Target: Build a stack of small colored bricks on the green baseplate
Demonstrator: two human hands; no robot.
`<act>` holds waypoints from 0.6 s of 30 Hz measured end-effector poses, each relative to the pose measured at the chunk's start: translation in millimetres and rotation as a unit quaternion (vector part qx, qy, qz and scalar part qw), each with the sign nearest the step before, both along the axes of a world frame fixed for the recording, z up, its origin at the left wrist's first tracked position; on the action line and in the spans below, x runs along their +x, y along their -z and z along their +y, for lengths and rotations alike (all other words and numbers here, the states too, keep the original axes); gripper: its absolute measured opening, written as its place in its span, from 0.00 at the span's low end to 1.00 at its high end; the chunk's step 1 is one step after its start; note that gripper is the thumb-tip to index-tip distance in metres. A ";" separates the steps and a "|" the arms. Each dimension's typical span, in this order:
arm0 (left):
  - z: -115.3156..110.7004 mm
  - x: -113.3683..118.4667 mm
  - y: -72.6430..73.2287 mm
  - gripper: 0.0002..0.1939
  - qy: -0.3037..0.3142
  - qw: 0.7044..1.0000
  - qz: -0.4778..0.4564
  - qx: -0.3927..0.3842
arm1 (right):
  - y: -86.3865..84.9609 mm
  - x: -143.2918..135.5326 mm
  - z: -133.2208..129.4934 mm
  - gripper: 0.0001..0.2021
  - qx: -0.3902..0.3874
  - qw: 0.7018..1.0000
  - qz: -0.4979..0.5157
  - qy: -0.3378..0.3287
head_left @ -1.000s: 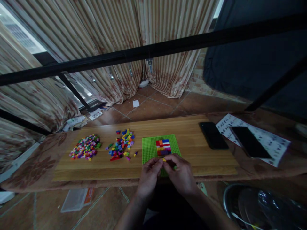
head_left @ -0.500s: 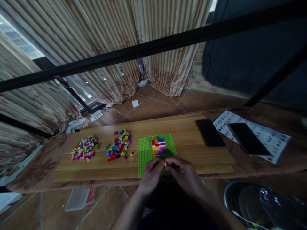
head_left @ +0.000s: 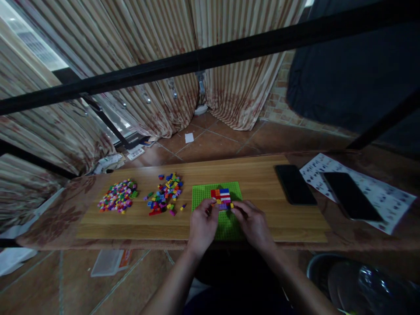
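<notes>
On the green baseplate (head_left: 226,229) sits a block of joined bricks (head_left: 224,194) in red, orange, blue, white and purple. My left hand (head_left: 203,221) is at the left side of this block, its fingers closed near the lower left corner; what they pinch, if anything, is hidden. At the block's right edge, my right hand (head_left: 254,221) pinches a small yellow brick (head_left: 232,205) between its fingertips. The fingers cover part of the block's lower left rows.
Two heaps of loose bricks, a dense one (head_left: 117,196) and a looser one (head_left: 167,192), lie on the wooden board (head_left: 259,175) to the left. A black phone (head_left: 295,184), another phone (head_left: 351,196) and a printed sheet (head_left: 398,205) lie to the right.
My hands have moved apart and forward from the baseplate's front edge to either side of the brick block. The yellow brick has moved up to the block's right edge. The view has shifted slightly.
</notes>
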State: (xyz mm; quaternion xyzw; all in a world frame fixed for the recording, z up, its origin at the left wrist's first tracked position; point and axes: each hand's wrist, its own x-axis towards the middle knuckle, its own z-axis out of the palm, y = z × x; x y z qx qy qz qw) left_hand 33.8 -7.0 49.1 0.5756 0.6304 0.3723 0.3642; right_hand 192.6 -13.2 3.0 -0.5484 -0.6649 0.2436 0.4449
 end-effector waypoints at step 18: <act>36.4 14.8 -6.5 0.17 0.058 0.977 0.201 -0.026 | -3.4 -8.8 -2.2 0.13 -0.012 0.999 -0.038 0.003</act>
